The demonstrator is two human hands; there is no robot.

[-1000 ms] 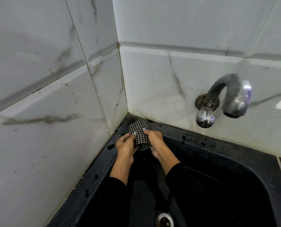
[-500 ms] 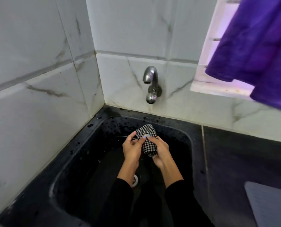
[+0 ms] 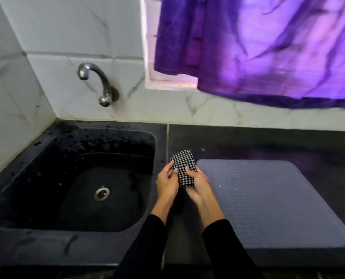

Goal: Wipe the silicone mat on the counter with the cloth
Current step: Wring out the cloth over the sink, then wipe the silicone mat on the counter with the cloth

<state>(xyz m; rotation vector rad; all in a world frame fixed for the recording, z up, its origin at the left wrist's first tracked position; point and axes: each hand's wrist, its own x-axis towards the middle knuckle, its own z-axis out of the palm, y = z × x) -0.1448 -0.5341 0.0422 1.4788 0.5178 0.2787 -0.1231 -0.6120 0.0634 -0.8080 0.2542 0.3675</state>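
A folded black-and-white checked cloth [image 3: 184,167] is held between both hands above the dark counter [image 3: 248,143], just left of the mat. My left hand [image 3: 166,183] pinches its left edge with the thumb on top. My right hand [image 3: 197,185] grips its right side from below. The grey-blue silicone mat [image 3: 272,200] lies flat on the counter to the right of my hands, its surface ribbed with small bumps; its near left corner is hidden by my right forearm.
A black sink [image 3: 153,158], wet with drops, sits to the left with a metal drain [image 3: 101,193]. A chrome tap [image 3: 99,83] comes out of the marble-tiled wall. A purple towel [image 3: 268,47] hangs over the window above the counter.
My hands have carried the cloth from over the sink rightward to the counter strip beside the mat. The view swung right, bringing the whole mat and the towel into sight.
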